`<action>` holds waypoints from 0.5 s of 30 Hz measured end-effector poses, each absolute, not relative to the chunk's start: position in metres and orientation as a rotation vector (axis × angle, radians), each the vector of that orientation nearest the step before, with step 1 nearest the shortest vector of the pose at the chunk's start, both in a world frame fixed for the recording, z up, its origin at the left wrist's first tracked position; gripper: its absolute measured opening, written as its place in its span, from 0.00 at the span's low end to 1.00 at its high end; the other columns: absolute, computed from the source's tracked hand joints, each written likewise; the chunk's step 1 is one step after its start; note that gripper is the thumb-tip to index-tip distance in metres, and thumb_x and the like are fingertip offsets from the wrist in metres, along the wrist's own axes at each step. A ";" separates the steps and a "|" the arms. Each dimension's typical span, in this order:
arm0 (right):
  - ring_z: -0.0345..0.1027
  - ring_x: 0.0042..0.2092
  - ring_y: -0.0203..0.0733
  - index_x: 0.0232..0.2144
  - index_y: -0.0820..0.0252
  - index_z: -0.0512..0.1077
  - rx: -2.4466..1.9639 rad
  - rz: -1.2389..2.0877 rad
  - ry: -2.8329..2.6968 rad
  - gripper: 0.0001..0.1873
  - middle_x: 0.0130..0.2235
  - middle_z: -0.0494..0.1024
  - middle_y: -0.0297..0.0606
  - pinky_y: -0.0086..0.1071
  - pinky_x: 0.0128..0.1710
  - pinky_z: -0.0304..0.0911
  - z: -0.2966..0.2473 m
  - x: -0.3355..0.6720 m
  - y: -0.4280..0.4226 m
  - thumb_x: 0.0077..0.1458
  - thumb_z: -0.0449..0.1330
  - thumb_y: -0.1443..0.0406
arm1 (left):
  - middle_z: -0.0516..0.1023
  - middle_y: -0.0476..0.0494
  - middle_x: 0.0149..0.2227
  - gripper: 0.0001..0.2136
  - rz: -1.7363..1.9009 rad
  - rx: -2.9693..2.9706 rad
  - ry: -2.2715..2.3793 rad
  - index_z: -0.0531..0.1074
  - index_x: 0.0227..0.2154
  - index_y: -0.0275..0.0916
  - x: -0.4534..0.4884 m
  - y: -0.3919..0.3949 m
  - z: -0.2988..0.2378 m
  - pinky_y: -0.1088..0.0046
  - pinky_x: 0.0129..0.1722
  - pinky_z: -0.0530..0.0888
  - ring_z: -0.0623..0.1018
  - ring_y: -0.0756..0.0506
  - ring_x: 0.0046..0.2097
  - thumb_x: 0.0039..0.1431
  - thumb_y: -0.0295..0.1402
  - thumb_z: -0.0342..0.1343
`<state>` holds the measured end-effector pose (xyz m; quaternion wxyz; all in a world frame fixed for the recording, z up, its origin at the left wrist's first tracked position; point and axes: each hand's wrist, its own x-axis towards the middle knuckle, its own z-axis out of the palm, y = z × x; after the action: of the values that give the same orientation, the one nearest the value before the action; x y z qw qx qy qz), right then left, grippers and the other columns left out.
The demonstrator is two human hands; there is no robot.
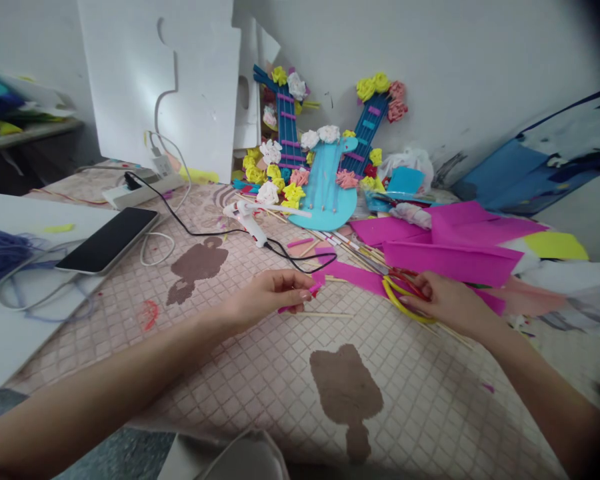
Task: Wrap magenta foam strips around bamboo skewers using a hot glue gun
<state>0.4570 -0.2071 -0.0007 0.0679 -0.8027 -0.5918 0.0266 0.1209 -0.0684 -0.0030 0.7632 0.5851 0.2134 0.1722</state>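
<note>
My left hand (275,292) is closed over the table, pinching a small piece of bright pink paper (318,287) between thumb and fingers. A thin wooden stick (330,315) lies on the tablecloth just beside it. To the right, my right hand (450,301) has its fingers around the red handle of scissors (407,275). A yellow handle loop (393,297) shows under them; whether it belongs to the same pair I cannot tell. The blades point away to the left, over more sticks and a pink paper strip (353,273). A white glue gun (250,223) rests beyond my left hand.
Large pink sheets (450,260) lie at the right. Flower-trimmed blue craft pieces (325,183) lean on the back wall. A phone (111,240), a power strip (140,190) and a white board (10,347) are on the left. The glue gun's black cord (190,232) crosses the table.
</note>
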 end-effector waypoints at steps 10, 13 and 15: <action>0.62 0.18 0.39 0.20 0.54 0.60 -2.356 0.026 -1.863 0.20 0.18 0.70 0.37 0.34 0.18 0.48 0.014 0.447 -0.203 0.53 0.57 0.48 | 0.71 0.51 0.25 0.10 0.375 1.214 0.462 0.73 0.34 0.35 0.122 -0.068 -0.007 0.78 0.24 0.59 0.67 0.56 0.25 0.53 0.35 0.62; 0.64 0.19 0.41 0.22 0.54 0.61 -2.361 0.047 -1.783 0.18 0.19 0.71 0.37 0.34 0.18 0.53 0.018 0.446 -0.211 0.53 0.58 0.51 | 0.71 0.51 0.25 0.10 0.386 1.201 0.462 0.73 0.35 0.35 0.122 -0.069 -0.005 0.79 0.23 0.58 0.67 0.55 0.25 0.53 0.35 0.62; 0.70 0.25 0.45 0.30 0.55 0.66 -2.344 0.114 -1.736 0.13 0.26 0.76 0.40 0.35 0.22 0.60 0.020 0.443 -0.218 0.52 0.60 0.53 | 0.71 0.51 0.26 0.10 0.392 1.198 0.464 0.73 0.36 0.35 0.122 -0.071 -0.004 0.79 0.23 0.58 0.67 0.55 0.26 0.53 0.35 0.62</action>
<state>0.4425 -0.2177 0.0199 0.1112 -0.7981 -0.5910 0.0387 0.1222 -0.0705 -0.0044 0.7829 0.5548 0.2151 0.1815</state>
